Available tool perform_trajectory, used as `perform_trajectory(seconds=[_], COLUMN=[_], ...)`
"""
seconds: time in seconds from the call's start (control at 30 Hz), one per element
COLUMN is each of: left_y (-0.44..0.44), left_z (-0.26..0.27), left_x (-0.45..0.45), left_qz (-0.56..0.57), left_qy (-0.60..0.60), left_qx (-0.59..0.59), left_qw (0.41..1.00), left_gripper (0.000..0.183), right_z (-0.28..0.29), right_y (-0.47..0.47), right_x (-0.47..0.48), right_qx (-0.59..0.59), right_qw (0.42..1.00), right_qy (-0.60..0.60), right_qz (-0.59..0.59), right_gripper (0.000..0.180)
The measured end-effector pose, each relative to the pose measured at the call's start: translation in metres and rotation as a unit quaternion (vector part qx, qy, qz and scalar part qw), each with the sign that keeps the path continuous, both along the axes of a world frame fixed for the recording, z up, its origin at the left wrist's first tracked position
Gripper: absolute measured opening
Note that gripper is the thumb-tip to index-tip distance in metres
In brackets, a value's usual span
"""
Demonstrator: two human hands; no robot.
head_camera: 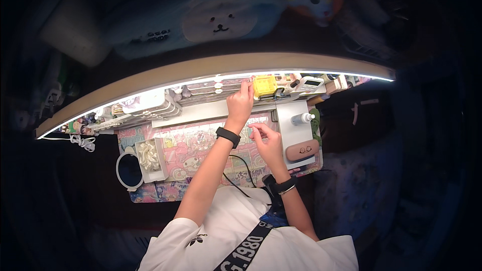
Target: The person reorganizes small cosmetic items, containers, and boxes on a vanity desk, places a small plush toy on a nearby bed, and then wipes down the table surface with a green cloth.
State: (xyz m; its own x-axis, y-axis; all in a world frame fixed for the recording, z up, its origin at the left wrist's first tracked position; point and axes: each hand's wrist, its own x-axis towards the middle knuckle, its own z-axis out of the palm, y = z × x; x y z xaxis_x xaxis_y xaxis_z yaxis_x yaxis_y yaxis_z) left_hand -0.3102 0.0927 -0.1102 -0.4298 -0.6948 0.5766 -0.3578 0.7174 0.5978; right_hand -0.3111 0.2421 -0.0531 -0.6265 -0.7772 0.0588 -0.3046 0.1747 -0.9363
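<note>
My left hand [241,102] reaches up to the shelf, its fingertips at the left edge of a small yellow plastic basket [265,86]. Whether the fingers grip the basket or only touch it is hard to make out. Lower and to the right, my right hand [268,143] hovers over the desk mat [211,145], fingers loosely bent and apart, with nothing visible in it. A black clip-like object [276,94] sits just below the basket. Beside it on the right are a small bottle with a dark cap [292,85] and a white device with a display [310,84].
A lit shelf edge [241,64] arches over the desk. A white box with pale satin-like fabric [150,156] and a round mirror [129,171] stand left. A spray bottle [302,119] and a pink glasses case [302,150] lie right. A black cable [246,162] crosses the mat.
</note>
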Motion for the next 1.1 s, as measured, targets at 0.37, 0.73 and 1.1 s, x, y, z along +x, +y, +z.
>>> perform_trajectory(seconds=[0.37,0.73,1.1], left_y=[0.043,0.005,-0.075], left_z=[0.097,0.051,0.023], left_x=[0.1,0.212,0.224], left_qz=[-0.072,0.104,0.251], left_qy=[0.112,0.268,0.188], left_qx=[0.024,0.383,0.127], left_qw=[0.991,0.878,0.941], left_gripper=[0.017,0.03,0.023], right_z=[0.048,0.063,0.04], right_y=[-0.021,-0.048,-0.067], right_x=[0.015,0.064,0.105], right_qx=[-0.179,-0.088,-0.059], right_qw=[0.954,0.954,0.952], right_qy=[-0.241,-0.272,-0.256], right_qz=[-0.024,0.088,0.158], right_gripper=[0.022,0.024,0.011])
